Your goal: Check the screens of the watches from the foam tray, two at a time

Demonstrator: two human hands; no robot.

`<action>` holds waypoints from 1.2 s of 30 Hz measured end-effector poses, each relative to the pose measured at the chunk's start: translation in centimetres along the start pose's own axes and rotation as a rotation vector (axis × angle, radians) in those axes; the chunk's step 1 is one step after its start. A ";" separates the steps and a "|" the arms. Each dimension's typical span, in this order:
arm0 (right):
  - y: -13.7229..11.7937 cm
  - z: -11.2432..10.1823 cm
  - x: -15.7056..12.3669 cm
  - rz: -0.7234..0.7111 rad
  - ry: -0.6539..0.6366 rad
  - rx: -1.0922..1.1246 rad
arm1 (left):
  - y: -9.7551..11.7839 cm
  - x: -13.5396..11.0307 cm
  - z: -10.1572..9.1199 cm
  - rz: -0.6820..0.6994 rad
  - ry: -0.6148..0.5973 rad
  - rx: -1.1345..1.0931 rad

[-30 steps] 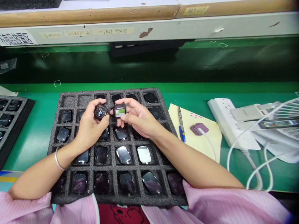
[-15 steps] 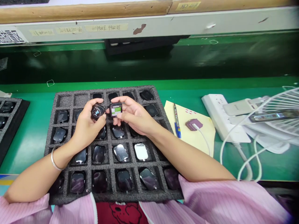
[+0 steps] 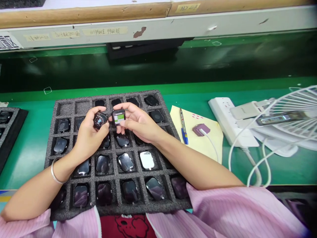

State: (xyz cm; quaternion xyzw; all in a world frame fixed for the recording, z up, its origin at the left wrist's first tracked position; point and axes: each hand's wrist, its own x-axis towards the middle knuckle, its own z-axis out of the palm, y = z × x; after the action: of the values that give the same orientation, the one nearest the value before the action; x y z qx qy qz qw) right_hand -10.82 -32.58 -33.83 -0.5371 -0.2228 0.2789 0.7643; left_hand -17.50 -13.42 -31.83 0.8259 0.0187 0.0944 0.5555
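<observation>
My left hand [image 3: 90,130] grips a round-faced smartwatch body [image 3: 99,120] with a lit dark dial, thumb on its right edge. Close beside it, my right hand [image 3: 140,124] pinches a squarish smartwatch body [image 3: 119,117] whose screen shows white and green. Neither watch has a strap that I can see. Both are held above a dark grey foam tray [image 3: 92,191] divided into square pockets. Several strapless watch bodies lie in the pockets, among them a black one [image 3: 102,164] and one with a bright white face [image 3: 147,160]. My hands and forearms hide some pockets.
To the right, a pen [image 3: 183,127] and a purple charger block [image 3: 201,130] with a white cable lie on yellow paper [image 3: 210,145]. Beyond are a white power strip [image 3: 232,122] and a white fan [image 3: 299,112]. Another foam tray [image 3: 15,132] stands at left; a shelf edge [image 3: 153,28] crosses the back.
The camera view has shifted slightly, so the scene sits a little further left. Both hands keep hold of the same watches in nearly the same pose.
</observation>
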 end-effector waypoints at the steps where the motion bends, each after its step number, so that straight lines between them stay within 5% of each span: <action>1: 0.0 0.0 0.0 0.001 0.000 0.000 | 0.0 0.0 -0.1 -0.003 -0.001 0.006; 28: -0.4 0.2 0.0 0.086 0.022 0.131 | -0.3 0.2 0.5 -0.022 0.047 -0.165; 36: -0.6 -0.1 0.0 0.094 0.039 0.201 | 0.9 0.2 0.1 -0.251 -0.059 -0.447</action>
State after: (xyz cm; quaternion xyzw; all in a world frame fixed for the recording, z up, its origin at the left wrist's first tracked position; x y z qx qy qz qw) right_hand -10.66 -32.81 -33.26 -0.4728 -0.1532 0.3246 0.8047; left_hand -17.32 -13.81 -30.97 0.6761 0.0838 0.0024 0.7320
